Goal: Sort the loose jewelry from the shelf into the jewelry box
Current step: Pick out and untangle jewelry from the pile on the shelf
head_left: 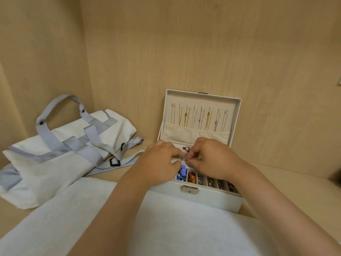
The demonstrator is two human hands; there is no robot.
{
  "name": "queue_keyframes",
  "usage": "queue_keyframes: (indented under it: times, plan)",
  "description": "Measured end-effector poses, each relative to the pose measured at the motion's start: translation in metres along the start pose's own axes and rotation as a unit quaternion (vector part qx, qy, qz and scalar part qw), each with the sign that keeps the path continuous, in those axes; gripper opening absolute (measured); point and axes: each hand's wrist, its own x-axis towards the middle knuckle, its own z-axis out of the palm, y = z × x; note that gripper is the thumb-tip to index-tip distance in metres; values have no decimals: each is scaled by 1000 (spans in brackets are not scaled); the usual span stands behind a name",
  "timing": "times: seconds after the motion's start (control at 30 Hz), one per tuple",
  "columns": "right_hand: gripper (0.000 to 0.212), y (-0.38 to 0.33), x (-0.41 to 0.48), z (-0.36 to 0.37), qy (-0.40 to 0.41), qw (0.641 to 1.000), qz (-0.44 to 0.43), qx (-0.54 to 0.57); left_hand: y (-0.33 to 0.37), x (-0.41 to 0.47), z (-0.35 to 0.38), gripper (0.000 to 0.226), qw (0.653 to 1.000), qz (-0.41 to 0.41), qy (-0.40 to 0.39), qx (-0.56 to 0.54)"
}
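Jewelry box [208, 197], pale grey, latch at its front, standing open on the wooden shelf [287, 180] near the back wall, its front wall touching a white cloth [166, 228] that covers the shelf's front edge. Lid [238, 115] upright, lined in cream, with a row of thin chains [199, 119] hung from hooks and their ends tucked into a fabric pocket, presumably so they stay untangled. Tray divided into small compartments; the front row holds blue pieces [181, 176], an orange-red piece [191, 176], and rings or earrings, too small to tell apart.

Left hand [162, 159] and right hand [212, 157] meet over the middle of the tray, fingertips pinched together on a small metallic piece [186, 158]. Both appear closed on it, one likely steadying while the other fits it to its slot; exactly what the piece is cannot be told. A brass-coloured item [199, 157] shows under the right fingers.

Tote bag [60, 154], white with grey straps, lying flat at the shelf's left side, well apart from the box and not part of the sorting.

No loose jewelry is visible on the bare shelf; the sorting looks well advanced.
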Motion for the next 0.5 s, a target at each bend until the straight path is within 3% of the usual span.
queue_keyframes:
  times: [0.3, 0.4, 0.5]
  plan:
    - [8, 8, 0, -3, 2, 999, 4, 50, -3, 2, 2, 40, 999, -17, 12, -35]
    - [9, 22, -2, -14, 59, 987, 49, 138, 2, 1, -3, 40, 991, -43, 58, -113]
    - [19, 43, -4, -29, 151, 973, 89, 152, 8, 11, -12, 38, 975, -65, 114, -179]
